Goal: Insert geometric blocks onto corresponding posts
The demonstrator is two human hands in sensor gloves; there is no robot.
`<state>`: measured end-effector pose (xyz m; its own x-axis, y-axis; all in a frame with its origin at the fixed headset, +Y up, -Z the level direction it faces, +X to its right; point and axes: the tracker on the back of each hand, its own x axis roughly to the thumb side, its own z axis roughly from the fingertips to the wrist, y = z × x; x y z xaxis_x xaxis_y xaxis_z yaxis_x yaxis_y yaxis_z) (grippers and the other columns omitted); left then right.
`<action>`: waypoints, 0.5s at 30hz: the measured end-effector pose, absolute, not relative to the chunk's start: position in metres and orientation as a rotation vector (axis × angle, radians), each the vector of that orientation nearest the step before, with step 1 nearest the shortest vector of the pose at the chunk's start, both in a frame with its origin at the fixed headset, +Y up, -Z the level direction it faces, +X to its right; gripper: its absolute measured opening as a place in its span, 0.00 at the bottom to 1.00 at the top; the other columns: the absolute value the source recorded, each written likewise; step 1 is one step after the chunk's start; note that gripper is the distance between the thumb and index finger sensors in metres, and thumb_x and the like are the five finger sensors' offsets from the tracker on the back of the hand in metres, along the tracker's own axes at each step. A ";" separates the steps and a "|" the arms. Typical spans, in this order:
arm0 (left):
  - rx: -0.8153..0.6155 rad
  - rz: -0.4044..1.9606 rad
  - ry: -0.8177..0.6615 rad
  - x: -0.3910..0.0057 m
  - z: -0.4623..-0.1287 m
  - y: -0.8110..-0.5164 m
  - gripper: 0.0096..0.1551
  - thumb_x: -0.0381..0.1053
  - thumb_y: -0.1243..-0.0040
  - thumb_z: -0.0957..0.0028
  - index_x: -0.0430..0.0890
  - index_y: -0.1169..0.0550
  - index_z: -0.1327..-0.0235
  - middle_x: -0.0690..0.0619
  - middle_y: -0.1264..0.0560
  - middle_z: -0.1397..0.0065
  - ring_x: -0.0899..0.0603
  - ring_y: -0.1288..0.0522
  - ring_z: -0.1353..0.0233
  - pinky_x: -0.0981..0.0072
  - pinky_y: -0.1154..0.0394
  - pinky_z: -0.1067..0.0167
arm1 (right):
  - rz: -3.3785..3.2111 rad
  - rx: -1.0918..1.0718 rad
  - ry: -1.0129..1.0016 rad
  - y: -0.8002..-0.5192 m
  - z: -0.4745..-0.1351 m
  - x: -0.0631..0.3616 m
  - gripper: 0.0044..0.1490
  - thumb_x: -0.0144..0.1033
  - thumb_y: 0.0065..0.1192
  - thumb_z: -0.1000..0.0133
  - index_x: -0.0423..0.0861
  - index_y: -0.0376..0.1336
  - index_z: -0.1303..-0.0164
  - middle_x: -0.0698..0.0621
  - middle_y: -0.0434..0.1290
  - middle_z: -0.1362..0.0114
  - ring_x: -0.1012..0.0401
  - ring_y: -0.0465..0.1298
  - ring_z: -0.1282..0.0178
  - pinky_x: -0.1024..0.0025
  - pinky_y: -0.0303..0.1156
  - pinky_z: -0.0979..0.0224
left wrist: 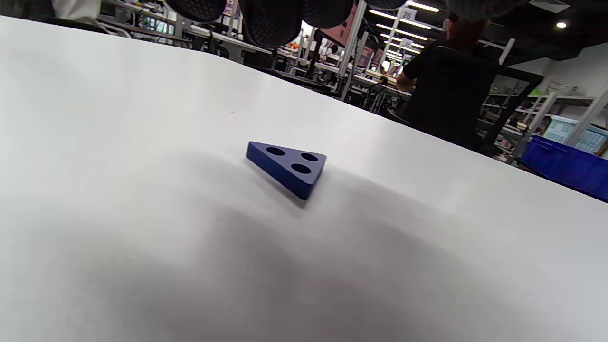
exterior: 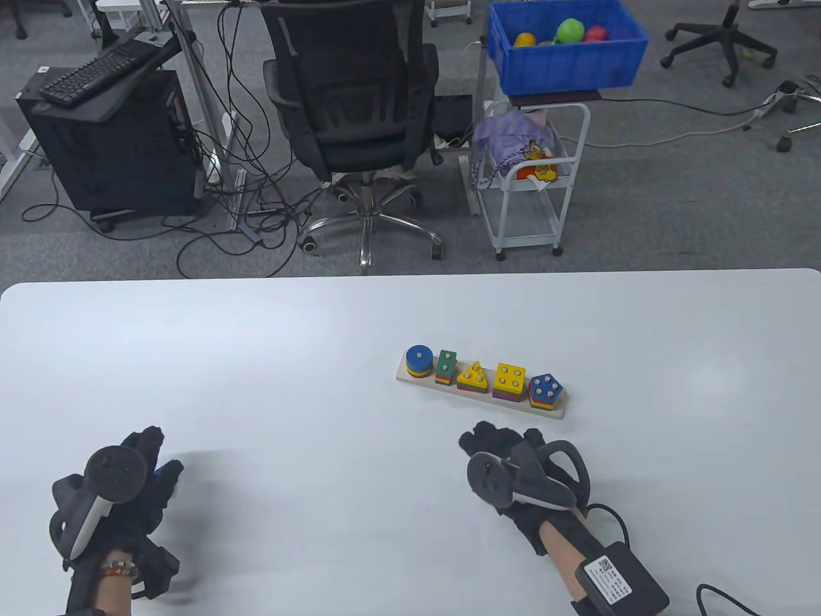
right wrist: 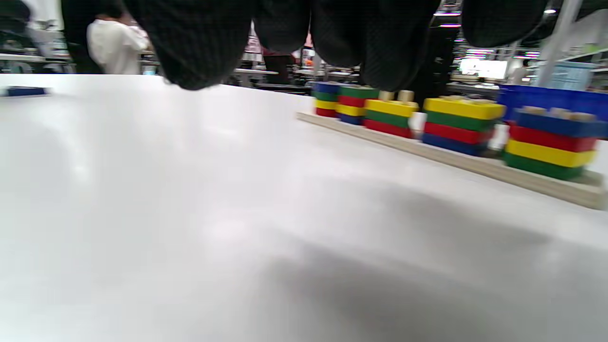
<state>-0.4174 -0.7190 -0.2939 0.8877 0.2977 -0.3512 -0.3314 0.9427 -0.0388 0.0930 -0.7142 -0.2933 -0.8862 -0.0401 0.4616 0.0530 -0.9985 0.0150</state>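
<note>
White surface [exterior: 256,359] carries the peg board [exterior: 480,390] with nearly every stack full — only the blue triangle [left wrist: 288,167] lies loose, well left of the board. Left hand [exterior: 118,494] hovers over it holding nothing; right hand [exterior: 519,471] rests just before the board, its grip empty too.

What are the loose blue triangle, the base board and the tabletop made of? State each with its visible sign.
Blue triangle block: probably painted wood; matte, even blue coat, crisp edges, three drilled holes.
Base board: looks like unpainted light wood, pale tan and dull; the pegs poking through the blocks match it.
Table: smooth white laminate or coated board, hard to say which; it shows soft glare and shadows.
</note>
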 end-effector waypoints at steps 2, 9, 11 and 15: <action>-0.126 0.306 0.386 -0.423 -0.295 -0.722 0.41 0.64 0.46 0.45 0.59 0.43 0.19 0.53 0.43 0.11 0.41 0.38 0.14 0.39 0.41 0.21 | -3.019 -0.829 0.012 -0.716 -0.276 0.083 0.41 0.50 0.62 0.48 0.51 0.55 0.25 0.42 0.61 0.19 0.44 0.70 0.24 0.31 0.62 0.28; -0.256 0.027 0.527 -0.408 -0.312 -0.746 0.41 0.64 0.41 0.47 0.58 0.39 0.20 0.53 0.38 0.13 0.41 0.34 0.16 0.40 0.39 0.22 | -2.960 -0.867 -0.042 -0.722 -0.268 0.073 0.41 0.50 0.62 0.48 0.50 0.56 0.25 0.41 0.62 0.20 0.44 0.70 0.25 0.31 0.63 0.29; -0.266 -0.034 0.539 -0.399 -0.318 -0.751 0.41 0.64 0.41 0.47 0.58 0.39 0.20 0.54 0.38 0.13 0.42 0.34 0.16 0.40 0.39 0.22 | -2.987 -0.857 -0.064 -0.723 -0.269 0.076 0.41 0.50 0.61 0.48 0.50 0.56 0.25 0.41 0.62 0.20 0.44 0.71 0.26 0.31 0.63 0.29; -0.257 -0.129 0.568 -0.389 -0.322 -0.756 0.41 0.65 0.41 0.48 0.58 0.38 0.20 0.53 0.36 0.14 0.42 0.33 0.17 0.40 0.38 0.22 | -3.002 -0.836 -0.083 -0.725 -0.272 0.080 0.40 0.50 0.61 0.48 0.50 0.56 0.25 0.41 0.62 0.20 0.44 0.71 0.26 0.31 0.63 0.29</action>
<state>-0.3889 -0.7564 -0.3225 0.8359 -0.1912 -0.5145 0.0499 0.9599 -0.2758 0.0800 -0.7250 -0.2719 -0.8558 -0.0095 0.5172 0.0379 -0.9983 0.0444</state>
